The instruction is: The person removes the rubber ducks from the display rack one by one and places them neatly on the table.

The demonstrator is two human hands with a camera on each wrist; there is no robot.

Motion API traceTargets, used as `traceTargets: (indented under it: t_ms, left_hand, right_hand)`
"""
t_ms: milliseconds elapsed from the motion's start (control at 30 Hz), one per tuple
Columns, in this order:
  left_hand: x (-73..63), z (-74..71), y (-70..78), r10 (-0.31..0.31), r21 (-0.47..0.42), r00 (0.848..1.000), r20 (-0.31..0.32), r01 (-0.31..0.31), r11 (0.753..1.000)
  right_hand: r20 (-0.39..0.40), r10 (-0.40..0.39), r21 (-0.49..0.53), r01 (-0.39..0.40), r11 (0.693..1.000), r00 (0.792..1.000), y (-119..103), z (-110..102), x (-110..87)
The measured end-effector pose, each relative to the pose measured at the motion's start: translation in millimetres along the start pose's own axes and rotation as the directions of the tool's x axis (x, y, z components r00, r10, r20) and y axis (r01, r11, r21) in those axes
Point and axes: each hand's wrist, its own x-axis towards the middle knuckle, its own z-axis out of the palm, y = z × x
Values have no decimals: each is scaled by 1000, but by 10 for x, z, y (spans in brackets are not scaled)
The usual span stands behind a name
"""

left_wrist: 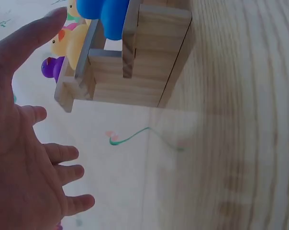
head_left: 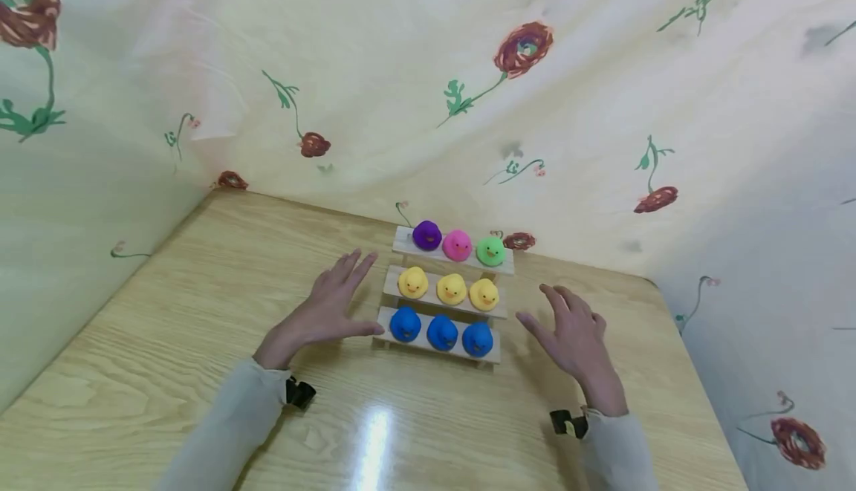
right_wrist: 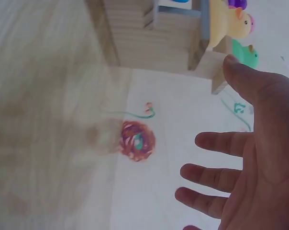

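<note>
We see the left hand [head_left: 328, 304] and right hand [head_left: 570, 333], fingers extended, holding nothing, flanking a three-tiered pale-wood rack [head_left: 432, 296] of nine rounded, multicoloured toy ducks [head_left: 451, 290].

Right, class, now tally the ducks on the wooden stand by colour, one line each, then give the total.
Blue ducks: 3
Yellow ducks: 3
Purple duck: 1
Pink duck: 1
Green duck: 1
Total: 9

Evenly bright head view, white glare on tabletop [head_left: 187, 305], soft shadows, dimmer wrist views
</note>
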Motion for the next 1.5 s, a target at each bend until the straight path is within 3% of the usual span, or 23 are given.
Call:
traceTargets:
  t_ms: [167, 633, 967, 1500]
  left_hand:
    - [39, 68, 31, 43, -95, 999, 24, -41, 995]
    - [173, 230, -71, 82, -291, 986, 145, -37, 956]
    - [245, 312, -130, 59, -322, 984, 166, -2, 947]
    - [266, 400, -188, 79, -407, 985, 152, -10, 913]
  right_hand:
    - [-35, -19, 24, 20, 1000, 999, -117, -58, 72]
    - [-139, -55, 87, 67, 994, 989, -497, -135, 371]
    - [-135, -25, 125, 42, 991, 991, -609, -133, 500]
    - [-160, -58, 127, 79, 989, 985, -740, -165, 644]
